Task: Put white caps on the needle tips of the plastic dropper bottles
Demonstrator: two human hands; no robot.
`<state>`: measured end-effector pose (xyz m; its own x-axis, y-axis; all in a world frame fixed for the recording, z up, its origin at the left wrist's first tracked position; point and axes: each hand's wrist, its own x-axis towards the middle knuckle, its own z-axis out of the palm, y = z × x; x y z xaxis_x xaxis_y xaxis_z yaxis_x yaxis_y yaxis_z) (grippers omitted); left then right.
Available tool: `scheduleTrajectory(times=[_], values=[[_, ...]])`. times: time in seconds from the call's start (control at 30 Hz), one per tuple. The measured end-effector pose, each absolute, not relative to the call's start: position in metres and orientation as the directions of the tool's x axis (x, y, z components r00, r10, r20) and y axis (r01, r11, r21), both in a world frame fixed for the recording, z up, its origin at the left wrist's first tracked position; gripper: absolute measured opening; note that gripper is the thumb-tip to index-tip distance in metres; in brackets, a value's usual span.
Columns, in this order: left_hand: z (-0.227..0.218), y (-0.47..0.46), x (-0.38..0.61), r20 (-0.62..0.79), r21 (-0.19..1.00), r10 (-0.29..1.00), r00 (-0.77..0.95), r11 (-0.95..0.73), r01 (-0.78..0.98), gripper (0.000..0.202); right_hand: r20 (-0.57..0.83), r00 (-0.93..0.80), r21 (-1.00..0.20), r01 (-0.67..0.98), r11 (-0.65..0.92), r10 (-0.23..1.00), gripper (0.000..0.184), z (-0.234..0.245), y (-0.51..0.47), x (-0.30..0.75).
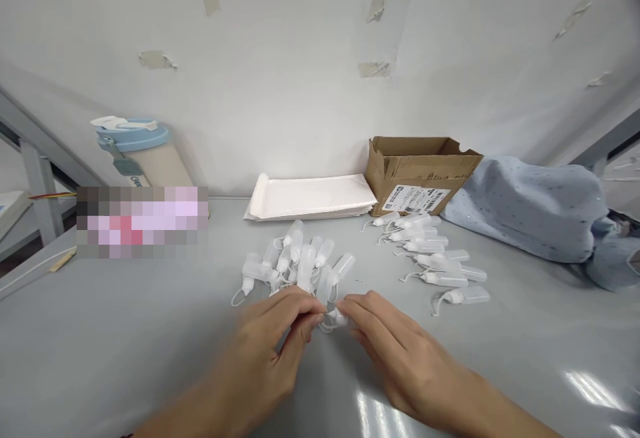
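Observation:
Close to the table's front, my right hand (387, 348) grips a small translucent squeeze bottle (339, 319) with a white neck, most of its body hidden by my fingers. Thumb and forefinger of my left hand (283, 338) are pinched at the thin loop strap of that bottle; whatever part lies between the fingertips is hidden. Just beyond both hands lies a loose pile of similar squeeze bottles (306, 265), pointing various ways. Further right, several more squeeze bottles (434, 245) lie in a rough column, their necks and straps towards the left.
Behind the bottles lie white padded envelopes (315, 197) beside an open cardboard box (425, 171). Pale blue dotted fabric (530, 208) is bunched at the right. On the left stands a blue-lidded tumbler (145, 151), with a blurred-out patch before it. A white wall rises behind the grey table (150, 331).

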<state>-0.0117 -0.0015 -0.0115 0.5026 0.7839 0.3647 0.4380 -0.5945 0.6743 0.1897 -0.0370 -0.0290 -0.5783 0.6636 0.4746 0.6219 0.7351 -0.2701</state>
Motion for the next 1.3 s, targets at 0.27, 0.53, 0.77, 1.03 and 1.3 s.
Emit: scheduleTrajectory(times=[0.27,0.53,0.77,1.03,1.3], values=[[0.000,-0.004,-0.012,0.186,0.688,0.853,0.488,-0.467,0.554,0.016,0.447,-0.533,-0.444,0.565,0.695,0.718,0.043,-0.022,-0.037,0.185],[0.015,0.004,-0.018,-0.002,0.795,0.865,0.502,-0.303,0.525,0.021,0.427,-0.461,-0.600,0.500,0.625,0.778,0.038,-0.011,-0.038,0.183],[0.011,-0.001,-0.011,-0.094,0.834,0.875,0.475,-0.191,0.517,0.029,0.490,-0.487,-0.465,0.555,0.689,0.723,0.039,-0.022,-0.039,0.183],[0.014,-0.002,-0.010,-0.164,0.874,0.885,0.437,-0.075,0.480,0.033,0.549,-0.489,-0.342,0.608,0.716,0.678,0.040,-0.024,-0.038,0.183],[0.015,0.001,-0.012,-0.161,0.880,0.898,0.410,-0.058,0.472,0.028,0.548,-0.482,-0.385,0.580,0.718,0.683,0.039,-0.021,-0.038,0.183]])
